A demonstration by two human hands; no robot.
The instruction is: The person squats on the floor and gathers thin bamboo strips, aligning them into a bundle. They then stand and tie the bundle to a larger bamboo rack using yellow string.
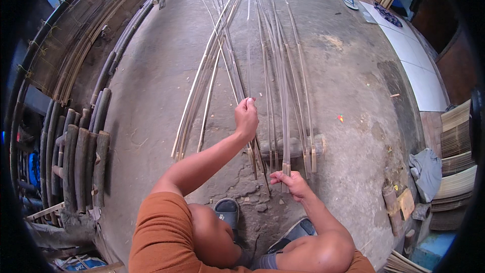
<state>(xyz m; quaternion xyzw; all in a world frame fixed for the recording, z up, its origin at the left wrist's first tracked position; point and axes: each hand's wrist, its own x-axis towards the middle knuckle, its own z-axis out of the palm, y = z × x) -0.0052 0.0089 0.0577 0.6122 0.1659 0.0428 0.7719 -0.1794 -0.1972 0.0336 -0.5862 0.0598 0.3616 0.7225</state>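
Note:
Long, thin bamboo strips [207,65] lie fanned over the concrete floor in front of me, their far ends drawn together at the top. My left hand [246,117] is closed, thumb uppermost, around a slender bamboo strip [248,68] that runs away from me. Nearer and to the right, my right hand [293,183] pinches the near end of another bamboo strip [286,146] between thumb and fingers. Several strips beside it rest their near ends across a short log [318,144]. Other near ends lie below my left wrist.
Cut poles [81,169] stand stacked at the left, beside a rack of long strips [83,53]. On the right are a grey cloth [425,174], wood blocks [405,203] and bundled slats [457,141]. White tiles [422,78] edge the floor; sandals [348,2] lie far right.

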